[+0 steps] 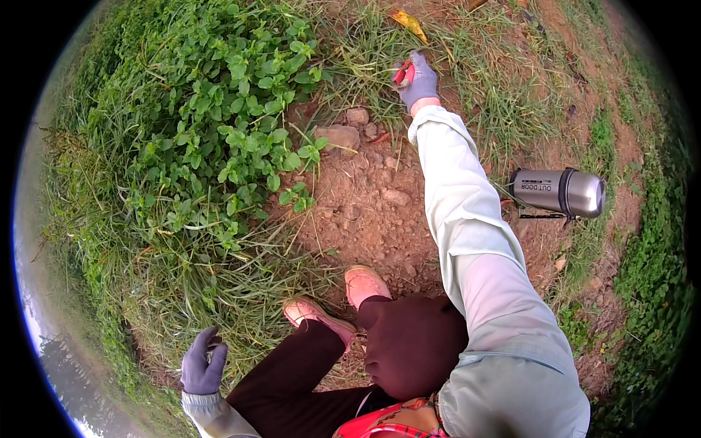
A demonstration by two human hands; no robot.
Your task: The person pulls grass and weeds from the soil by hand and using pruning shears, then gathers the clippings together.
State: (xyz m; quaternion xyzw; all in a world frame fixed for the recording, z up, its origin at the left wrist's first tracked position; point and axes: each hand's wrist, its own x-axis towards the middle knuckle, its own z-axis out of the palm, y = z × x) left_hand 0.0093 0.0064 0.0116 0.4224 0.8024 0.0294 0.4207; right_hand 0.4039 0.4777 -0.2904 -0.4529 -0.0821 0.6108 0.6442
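My right hand [419, 82], in a grey-purple knit glove, reaches far forward over cut grass. Its fingers are closed around a small red object [404, 74], possibly a tool handle; the rest of it is hidden by the hand and the grass. At the lower left, my left hand [204, 362] wears a matching glove. Its fingers are loosely curved, with the thumb apart and nothing held. Nearest to that hand is a patch of long, flattened grass [219, 290]. A leafy green plant [235, 115] spreads across the upper left.
A steel vacuum flask [547, 190] with a dark strap lies on its side at the right. Several stones, including a flat one [338, 137], rest on reddish soil [361, 219]. A yellow leaf [409, 24] lies beyond my right hand. My pink shoes [366, 284] are below.
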